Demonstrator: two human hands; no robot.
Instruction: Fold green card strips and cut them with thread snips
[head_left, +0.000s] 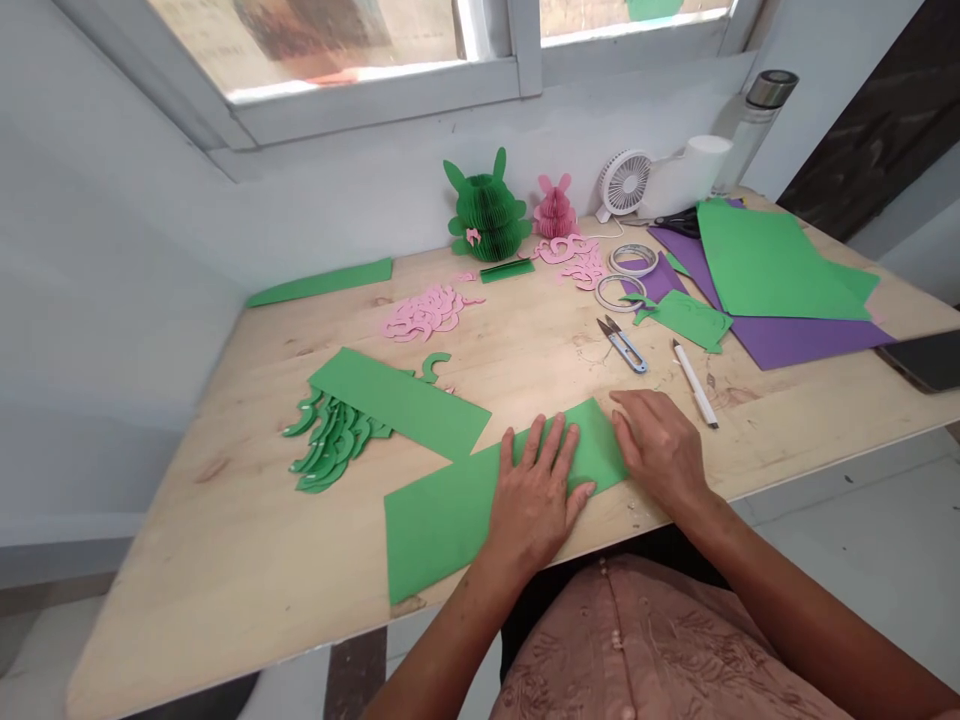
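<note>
A long green paper strip lies flat along the table's front edge. My left hand rests on it with fingers spread, pressing it down. At the strip's right end is my right hand, its fingers loosely bent and the thumb side touching the paper's edge. No object shows between those fingers. Another green strip lies at an angle just beyond, partly covering a pile of curved green paper cutouts. Right of centre are blue thread snips and a white pen.
Pink paper cutouts lie farther back. A green honeycomb paper figure and a pink one stand by the wall. Tape rolls, a small fan, green sheets, purple sheets and a phone occupy the right.
</note>
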